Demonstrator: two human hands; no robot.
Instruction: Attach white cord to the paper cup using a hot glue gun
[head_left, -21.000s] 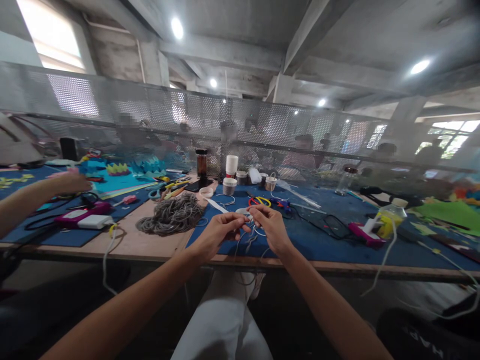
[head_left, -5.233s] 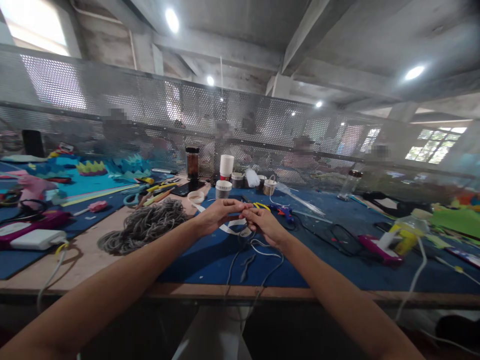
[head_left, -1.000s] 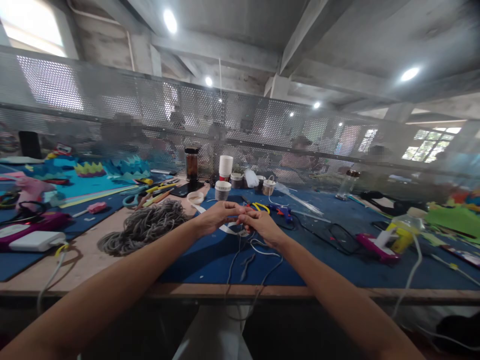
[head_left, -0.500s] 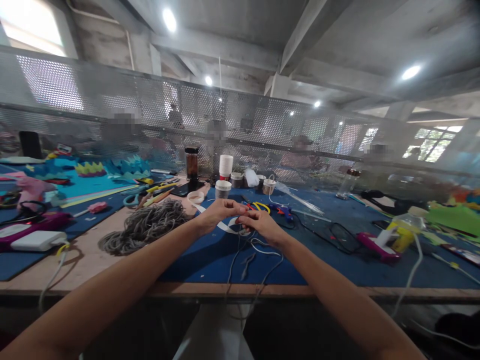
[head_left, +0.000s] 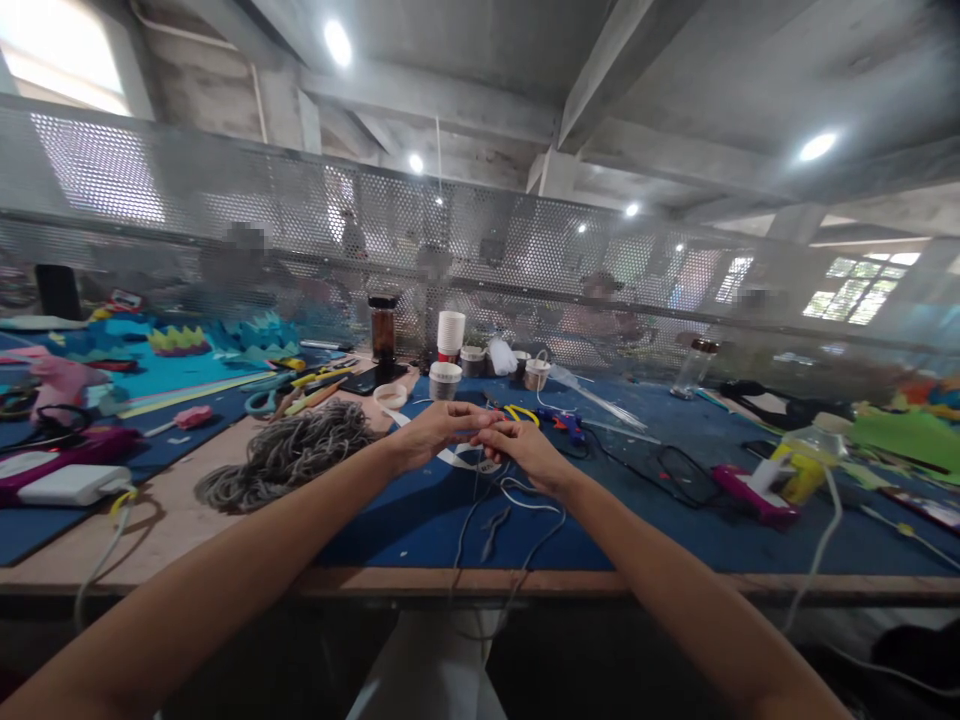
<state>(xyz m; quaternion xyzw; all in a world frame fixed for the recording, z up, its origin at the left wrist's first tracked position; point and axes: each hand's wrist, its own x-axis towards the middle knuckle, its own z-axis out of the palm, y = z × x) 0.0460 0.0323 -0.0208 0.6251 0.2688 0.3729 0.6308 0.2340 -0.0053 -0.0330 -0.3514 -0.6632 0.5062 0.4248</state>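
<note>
My left hand [head_left: 444, 432] and my right hand [head_left: 521, 446] meet over the blue mat, fingertips pinched close together. A thin grey cord [head_left: 459, 540] runs down from beneath the fingers of my right hand and loops over the table's front edge. What lies between my left fingertips is too small to make out. Just under the hands is a curved white strip with dark print [head_left: 459, 460], partly covered by them. A short twisted piece of grey cord [head_left: 491, 535] lies on the mat nearer to me.
A heap of grey yarn [head_left: 289, 455] lies left of the hands. Behind stand paper cups [head_left: 445, 380] and a dark jar [head_left: 383, 330]. Yellow-handled pliers [head_left: 523, 412] and a blue glue gun [head_left: 566, 424] are just beyond my right hand. A purple device [head_left: 754, 495] sits further right.
Both hands have drawn slightly closer, so that the fingertips now overlap. The white strip beneath them shows differently. Everything else stays in place.
</note>
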